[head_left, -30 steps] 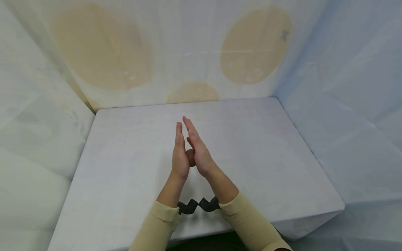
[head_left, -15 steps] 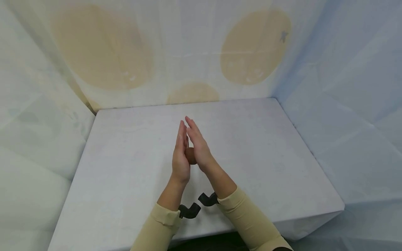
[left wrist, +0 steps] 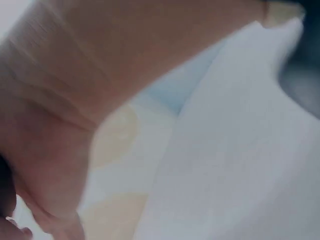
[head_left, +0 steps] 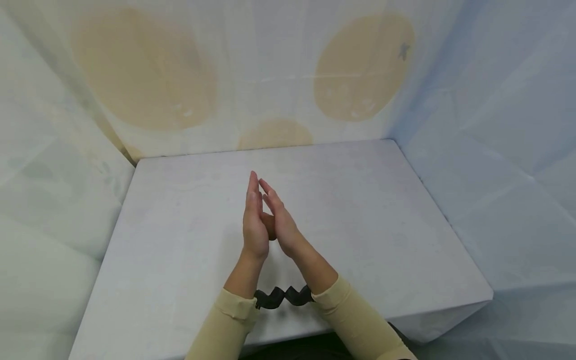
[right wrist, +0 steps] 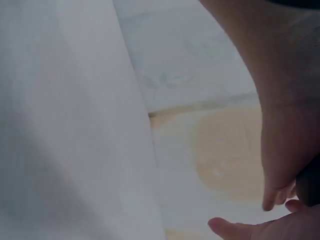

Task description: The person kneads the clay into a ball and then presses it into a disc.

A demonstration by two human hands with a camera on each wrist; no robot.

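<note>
— What sort of grip is that? Both palms look pressed together.

— Nearly. The left hand (head_left: 254, 225) and the right hand (head_left: 280, 223) stand upright, palm facing palm, fingers straight and pointing away from the person. Between the palms sits a small brown ball (head_left: 270, 223); only a sliver of it shows in the gap. No finger curls round it, the flat palms alone press it from either side.

— Are the fingertips touching?

— From the head view they cross a little near the top, the left fingertips reaching slightly higher. Whether they truly touch, I cannot tell.

— And where is all this happening?

— Above the middle of the desk (head_left: 382, 240), which is draped in white cloth. The hands are raised off it, the forearms sloping down toward the near edge.

— What is the person wearing?

— Beige sleeves (head_left: 355, 320) to the wrists, and dark camera mounts (head_left: 283, 296) strapped just under each wrist, close to one another.

— Do the wrist views help?

— Little. Each shows blurred skin up close and the pale backdrop (head_left: 270, 75) with its tan oval patches; the right wrist view catches a few fingertips (right wrist: 270, 202) low in its corner.
</note>
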